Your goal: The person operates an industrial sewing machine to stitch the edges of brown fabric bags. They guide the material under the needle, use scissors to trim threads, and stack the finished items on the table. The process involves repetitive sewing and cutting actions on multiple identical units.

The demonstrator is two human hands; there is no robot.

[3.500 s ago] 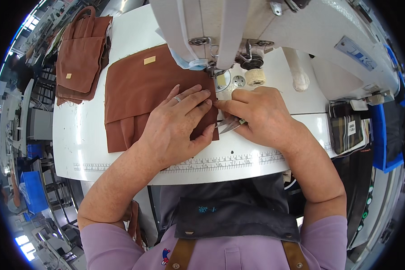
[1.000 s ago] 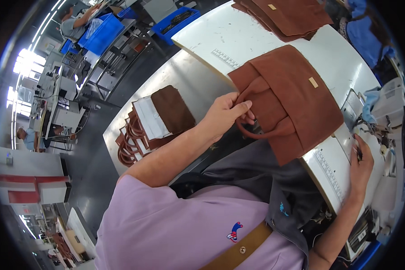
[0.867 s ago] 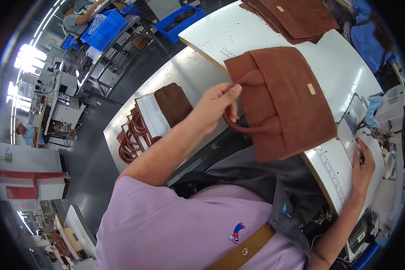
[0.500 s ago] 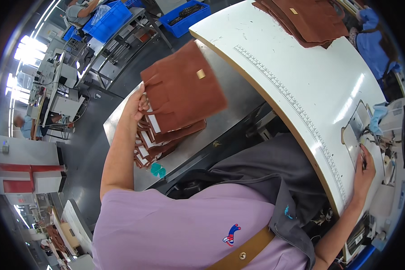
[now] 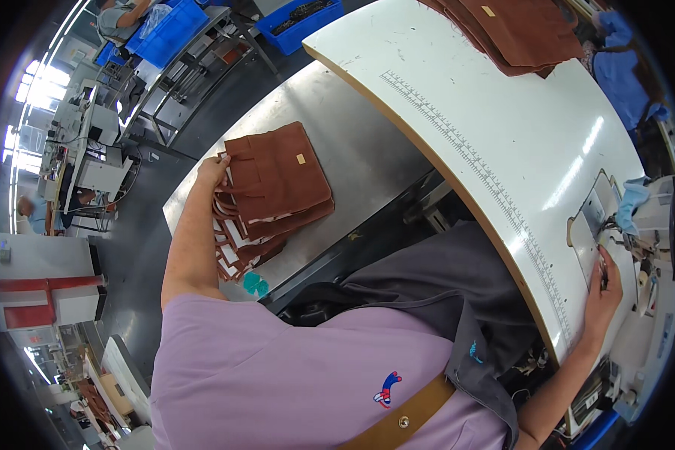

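My left hand point(image 5: 214, 172) is closed on the handle-side edge of a brown bag panel point(image 5: 277, 176) with a small gold-coloured plate. This piece lies on top of a stack of similar brown pieces point(image 5: 259, 251) with white strips showing at their edges, on a metal side table point(image 5: 382, 161). My right hand point(image 5: 603, 296) rests on the white sewing table point(image 5: 495, 142), beside the metal machine plate point(image 5: 594, 210). Its fingers are curled, and a small dark thing shows among them, too small to name.
More brown bag pieces point(image 5: 514, 30) lie at the table's far end. A printed ruler point(image 5: 465, 150) runs along the table's near edge. A teal clip-like thing point(image 5: 255, 284) sits by the stack. Blue bins point(image 5: 165, 37) stand at the back left, near a person at work.
The brown bag panel was held raised and tilted above the stack; now my left hand has lowered it to the left onto the pile. My right hand stays in nearly the same place.
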